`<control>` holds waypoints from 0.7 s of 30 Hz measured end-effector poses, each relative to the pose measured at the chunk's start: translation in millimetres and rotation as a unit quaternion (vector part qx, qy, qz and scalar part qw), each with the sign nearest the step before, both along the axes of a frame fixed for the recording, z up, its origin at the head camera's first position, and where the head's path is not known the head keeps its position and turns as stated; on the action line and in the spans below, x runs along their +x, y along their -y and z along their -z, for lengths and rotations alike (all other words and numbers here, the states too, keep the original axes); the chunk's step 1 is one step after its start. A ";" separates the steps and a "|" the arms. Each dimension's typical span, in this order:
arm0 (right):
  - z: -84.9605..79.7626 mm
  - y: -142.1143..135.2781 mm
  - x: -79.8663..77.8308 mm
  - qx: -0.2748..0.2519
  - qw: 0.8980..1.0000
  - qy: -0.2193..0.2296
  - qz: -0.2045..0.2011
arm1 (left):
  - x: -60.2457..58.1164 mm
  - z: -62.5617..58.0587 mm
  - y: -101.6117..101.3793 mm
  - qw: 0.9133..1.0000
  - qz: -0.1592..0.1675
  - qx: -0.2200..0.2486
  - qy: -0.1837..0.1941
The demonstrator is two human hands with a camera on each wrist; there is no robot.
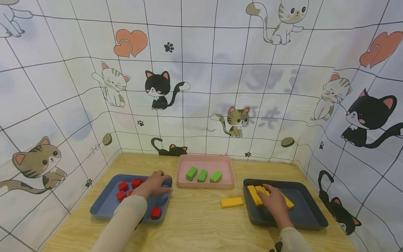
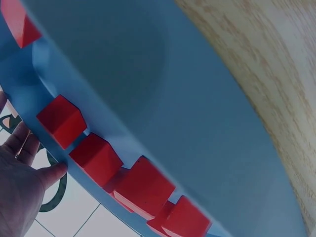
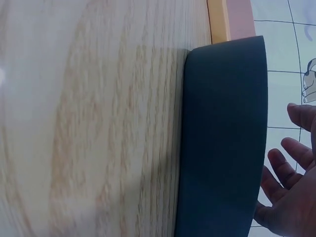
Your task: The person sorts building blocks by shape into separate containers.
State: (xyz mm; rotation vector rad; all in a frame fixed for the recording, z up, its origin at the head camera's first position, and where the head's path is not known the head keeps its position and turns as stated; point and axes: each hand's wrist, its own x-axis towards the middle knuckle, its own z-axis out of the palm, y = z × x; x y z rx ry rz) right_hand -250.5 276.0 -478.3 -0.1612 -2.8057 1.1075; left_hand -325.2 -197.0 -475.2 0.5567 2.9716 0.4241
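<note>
My left hand (image 1: 152,185) reaches over the blue tray (image 1: 102,206), its fingers spread loosely near the right end. Several red blocks (image 1: 121,196) lie in that tray, some hidden behind the hand; one red block (image 1: 155,213) sits apart at the near right corner. In the left wrist view the thumb and fingers of the left hand (image 2: 22,185) are apart, with no block between them. Over the dark grey tray (image 1: 310,217) my right hand (image 1: 274,203) hovers with its fingertips close to several yellow blocks (image 1: 254,196). The right wrist view shows the right hand's fingers (image 3: 284,168) spread and loosely bent.
Between the side trays, a yellow block (image 1: 232,202) lies on the wooden table (image 1: 195,227), left of the dark tray. A pink tray (image 1: 206,185) with three green blocks (image 1: 202,176) stands at the back. Cat-patterned cloth (image 1: 198,87) encloses the back and sides.
</note>
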 end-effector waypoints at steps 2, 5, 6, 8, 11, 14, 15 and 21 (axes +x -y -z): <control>1.4 1.9 -0.8 0.002 1.000 0.000 -0.005 | -0.3 0.1 0.3 1.000 0.000 -0.001 0.001; 3.2 3.9 -1.4 0.004 1.000 0.002 -0.009 | 0.8 -2.1 -0.7 1.000 -0.004 -0.007 0.002; 3.4 4.4 -1.6 0.005 1.000 0.004 -0.010 | 1.6 -3.6 -1.6 1.000 -0.006 -0.011 0.002; 3.2 4.9 -1.6 0.006 1.000 0.007 -0.011 | 3.4 -6.5 -3.7 1.000 -0.010 -0.020 0.001; 3.4 2.5 -1.9 0.018 1.000 0.003 -0.014 | 6.4 -11.7 -8.0 0.999 -0.014 -0.030 -0.009; 3.7 -4.5 -1.2 0.034 0.999 0.000 -0.019 | 8.1 -15.3 -14.0 0.999 -0.018 -0.033 -0.028; 3.5 -7.5 -0.9 0.042 0.999 -0.002 -0.020 | 8.6 -16.3 -16.6 0.999 -0.019 -0.031 -0.035; -0.3 -27.9 0.6 0.067 0.998 -0.001 -0.019 | 9.3 -18.8 -37.3 0.998 -0.016 -0.008 -0.062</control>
